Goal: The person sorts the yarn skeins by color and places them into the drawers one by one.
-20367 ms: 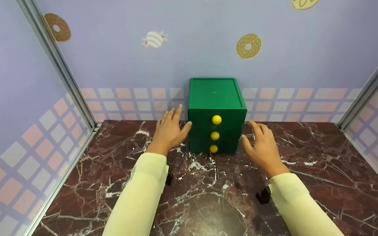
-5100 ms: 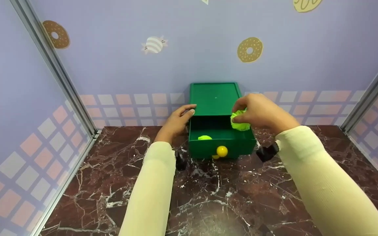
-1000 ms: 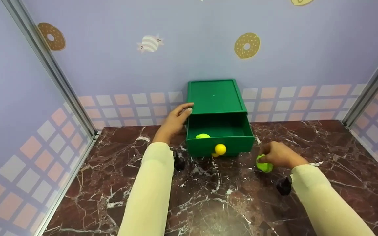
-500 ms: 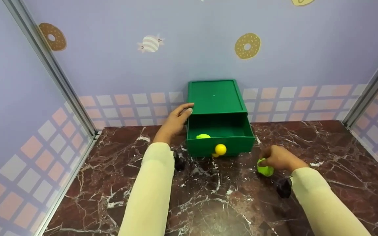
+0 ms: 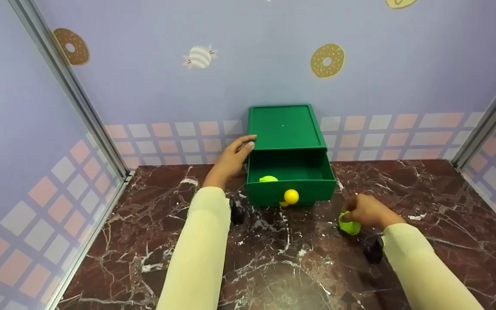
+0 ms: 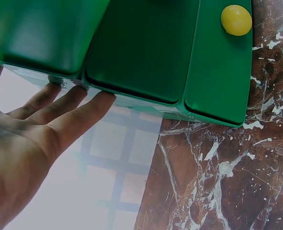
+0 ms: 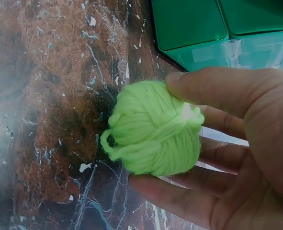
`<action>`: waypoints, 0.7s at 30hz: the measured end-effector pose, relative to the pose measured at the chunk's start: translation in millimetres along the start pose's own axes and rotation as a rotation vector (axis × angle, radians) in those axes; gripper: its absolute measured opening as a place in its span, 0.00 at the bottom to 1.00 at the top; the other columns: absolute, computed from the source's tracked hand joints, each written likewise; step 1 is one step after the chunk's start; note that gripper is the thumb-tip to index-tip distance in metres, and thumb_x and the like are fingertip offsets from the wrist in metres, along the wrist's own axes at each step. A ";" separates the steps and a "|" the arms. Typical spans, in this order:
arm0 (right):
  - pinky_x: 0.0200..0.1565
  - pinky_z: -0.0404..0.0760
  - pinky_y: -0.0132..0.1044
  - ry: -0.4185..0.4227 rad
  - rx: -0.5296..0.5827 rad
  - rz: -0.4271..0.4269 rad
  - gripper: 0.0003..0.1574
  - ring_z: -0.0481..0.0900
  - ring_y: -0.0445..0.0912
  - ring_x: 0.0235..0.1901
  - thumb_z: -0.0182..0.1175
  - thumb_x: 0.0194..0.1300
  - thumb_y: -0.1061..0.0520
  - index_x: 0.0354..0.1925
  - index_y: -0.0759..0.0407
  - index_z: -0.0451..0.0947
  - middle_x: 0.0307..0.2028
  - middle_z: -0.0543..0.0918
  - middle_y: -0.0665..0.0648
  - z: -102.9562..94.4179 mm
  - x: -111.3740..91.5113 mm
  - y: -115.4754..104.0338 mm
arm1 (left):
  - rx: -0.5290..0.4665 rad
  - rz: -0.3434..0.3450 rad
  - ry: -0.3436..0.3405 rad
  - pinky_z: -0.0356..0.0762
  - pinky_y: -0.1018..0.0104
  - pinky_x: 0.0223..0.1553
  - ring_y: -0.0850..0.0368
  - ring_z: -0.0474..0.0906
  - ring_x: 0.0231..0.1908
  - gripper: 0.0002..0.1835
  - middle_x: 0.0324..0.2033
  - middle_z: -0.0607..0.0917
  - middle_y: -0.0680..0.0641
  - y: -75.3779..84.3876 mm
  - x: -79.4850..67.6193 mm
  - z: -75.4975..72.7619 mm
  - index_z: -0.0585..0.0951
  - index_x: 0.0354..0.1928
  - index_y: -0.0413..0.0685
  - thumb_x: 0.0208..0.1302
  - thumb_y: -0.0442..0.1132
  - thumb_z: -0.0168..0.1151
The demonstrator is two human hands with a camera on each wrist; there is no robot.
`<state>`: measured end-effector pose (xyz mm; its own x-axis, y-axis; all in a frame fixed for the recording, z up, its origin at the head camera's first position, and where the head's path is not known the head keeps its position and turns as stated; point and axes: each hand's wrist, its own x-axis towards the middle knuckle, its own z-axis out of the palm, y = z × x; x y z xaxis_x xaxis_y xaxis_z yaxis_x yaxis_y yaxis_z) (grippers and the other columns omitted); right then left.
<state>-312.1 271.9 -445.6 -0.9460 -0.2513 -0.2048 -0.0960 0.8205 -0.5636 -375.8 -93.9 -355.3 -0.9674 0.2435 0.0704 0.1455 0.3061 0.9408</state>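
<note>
A green drawer cabinet (image 5: 286,127) stands against the back wall, its top drawer (image 5: 274,193) pulled out by a yellow knob (image 5: 291,196). My left hand (image 5: 229,161) rests along the cabinet's left side. In the left wrist view its fingers (image 6: 86,112) stretch out, tips against the side wall. To the right of the drawer, low over the table, my right hand (image 5: 366,211) holds a ball of lime-green yarn (image 7: 153,129) between thumb and fingers. A rounded yellow-green thing (image 5: 268,178) lies in the drawer's left front, partly hidden by the drawer front.
The dark red marbled tabletop (image 5: 274,275) spreads in front of the cabinet. A patterned lilac wall (image 5: 256,64) rises right behind it, with side walls at left and right. Lower yellow knobs sit under the pulled-out drawer, one in the left wrist view (image 6: 236,20).
Since 20 seconds ago the top drawer has been pulled out. Five seconds ago the yarn ball was above the drawer; my right hand has carried it right and down, lately slightly lower. Left hand steady.
</note>
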 end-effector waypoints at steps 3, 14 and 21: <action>0.26 0.78 0.35 0.013 -0.007 -0.002 0.14 0.78 0.43 0.25 0.69 0.55 0.55 0.38 0.63 0.84 0.32 0.85 0.57 0.9 0.3 1.4 | 0.004 0.008 0.000 0.65 0.47 0.66 0.47 0.62 0.70 0.22 0.70 0.66 0.47 0.4 0.1 0.0 0.69 0.68 0.66 0.74 0.54 0.48; 0.26 0.77 0.35 0.043 0.001 -0.022 0.13 0.77 0.42 0.24 0.71 0.52 0.56 0.35 0.63 0.83 0.30 0.85 0.56 4.8 0.4 3.9 | -0.011 0.019 -0.008 0.66 0.48 0.66 0.46 0.62 0.70 0.22 0.70 0.66 0.46 -0.1 0.3 0.0 0.69 0.68 0.65 0.75 0.54 0.48; 0.26 0.78 0.34 0.040 0.011 -0.019 0.14 0.77 0.42 0.25 0.70 0.54 0.56 0.37 0.63 0.83 0.35 0.86 0.60 4.0 -1.2 4.5 | -0.018 0.020 -0.017 0.61 0.49 0.69 0.47 0.59 0.72 0.23 0.71 0.64 0.47 -0.4 0.0 0.2 0.68 0.68 0.65 0.75 0.54 0.47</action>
<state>-310.2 273.8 -451.1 -0.9556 -0.2459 -0.1622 -0.1106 0.8100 -0.5759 -375.8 -93.9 -355.7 -0.9605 0.2653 0.0837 0.1609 0.2842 0.9452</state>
